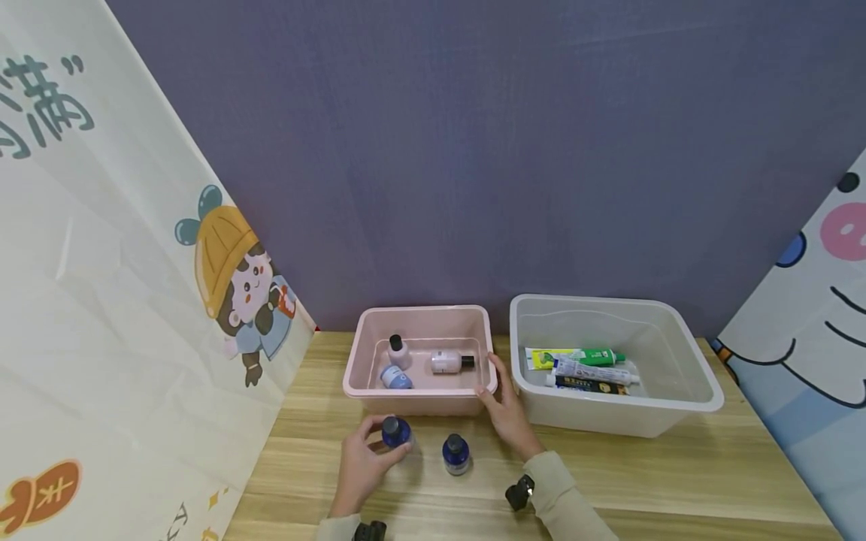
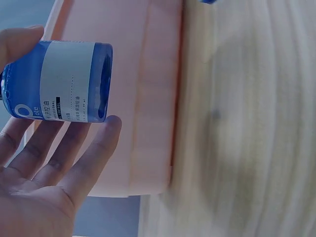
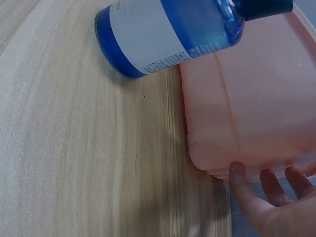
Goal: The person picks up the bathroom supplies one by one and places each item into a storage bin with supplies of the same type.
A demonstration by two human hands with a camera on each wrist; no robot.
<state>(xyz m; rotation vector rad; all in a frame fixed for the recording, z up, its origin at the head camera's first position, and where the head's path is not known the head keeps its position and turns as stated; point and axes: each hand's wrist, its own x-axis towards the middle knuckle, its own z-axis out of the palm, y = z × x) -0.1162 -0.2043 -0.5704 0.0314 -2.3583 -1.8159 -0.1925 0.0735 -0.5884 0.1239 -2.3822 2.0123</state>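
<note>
A person's left hand (image 1: 361, 466), its grip clasped around a blue bottle (image 1: 395, 431), holds it in front of a pink bin (image 1: 421, 406) on a wood-grain tabletop (image 1: 433, 511); the right hand (image 1: 512, 422) grips the bin's near right corner. Also before the bin stands a second blue bottle (image 1: 456, 455). A purplish-blue backdrop (image 1: 473, 150) rises behind the bin, with a white cartoon-printed sheet (image 1: 101, 315) to its left and a second printed sheet (image 1: 805, 368) far right.

Over my remote feed I make out glossy, translucent plastic on the held round blue bottle (image 1: 395, 432), a matt, papery white rectangular label (image 2: 69, 74), smooth plastic on the pink rectangular tub (image 1: 426, 405), and a pale wood-grain table (image 1: 609, 473).
</note>
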